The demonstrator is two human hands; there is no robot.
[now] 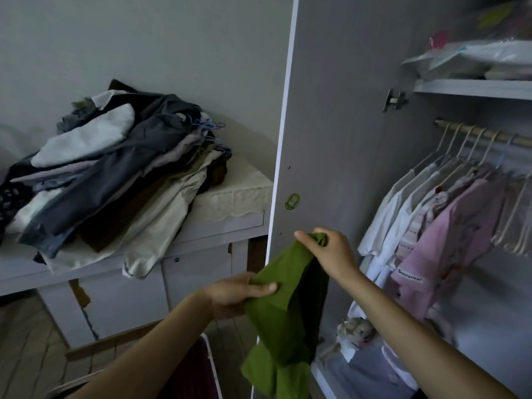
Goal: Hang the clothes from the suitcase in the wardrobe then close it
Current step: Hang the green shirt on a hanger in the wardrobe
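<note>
I hold the green shirt [283, 300] with my left hand [234, 295] and my right hand [331, 251], just in front of the open wardrobe door [325, 139]. It has no hanger yet. Some clothes [431, 226] already hang on the rail [483, 133]. I think much is left.

Both hands holding a green garment [283, 306] in front of the open wardrobe door [331, 139]. Left hand [233, 295] is gripping the cloth lower down, thumb lying across the fabric; right hand [331, 251] is pinching the top edge higher up, grip tight on a bunched corner. Rest of garment hanging down between the arms. Inside the wardrobe, light shirts and a pink top [443, 243] hanging on white hangers from a wooden rail [483, 133]; bagged items lying on the shelf [472, 87] above. To the left, a messy clothes pile [115, 174] with blue wire hangers sitting on a bench [230, 223] with a lace cover.
</note>
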